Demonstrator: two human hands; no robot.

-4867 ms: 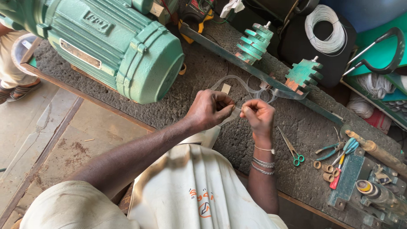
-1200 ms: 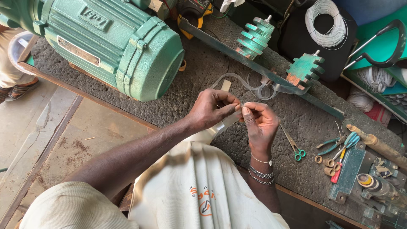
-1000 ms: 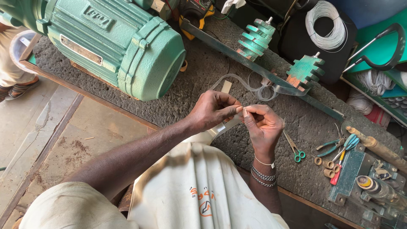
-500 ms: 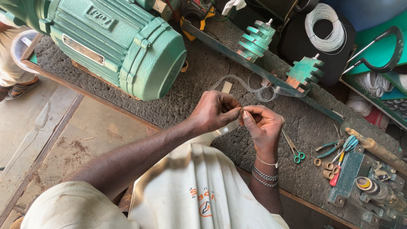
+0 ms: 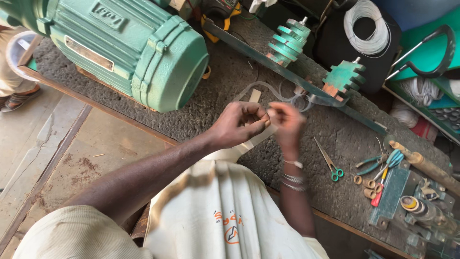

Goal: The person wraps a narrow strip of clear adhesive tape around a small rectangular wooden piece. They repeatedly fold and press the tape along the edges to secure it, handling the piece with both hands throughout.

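My left hand [image 5: 239, 125] and my right hand [image 5: 286, 125] meet fingertip to fingertip above a rough dark workbench [image 5: 215, 105]. Both pinch a thin clear sleeve or tube [image 5: 261, 91] that loops away toward the back of the bench. A pale flat strip [image 5: 258, 139] hangs from under my left hand. My right hand is blurred by motion, and bangles circle its wrist. What sits exactly between the fingertips is too small to tell.
A big green electric motor [image 5: 124, 48] lies at the left. A long metal bar [image 5: 297, 81] carries two green stepped blocks [image 5: 287, 41]. Scissors [image 5: 330, 163], pliers [image 5: 378, 163], tape rolls [image 5: 366, 187] and a white wire coil [image 5: 366, 26] lie to the right. Someone's sandalled foot [image 5: 19, 96] is at far left.
My hands have stayed together working the thin sleeve, shifting slightly; my right hand has turned and rises a little, now blurred.
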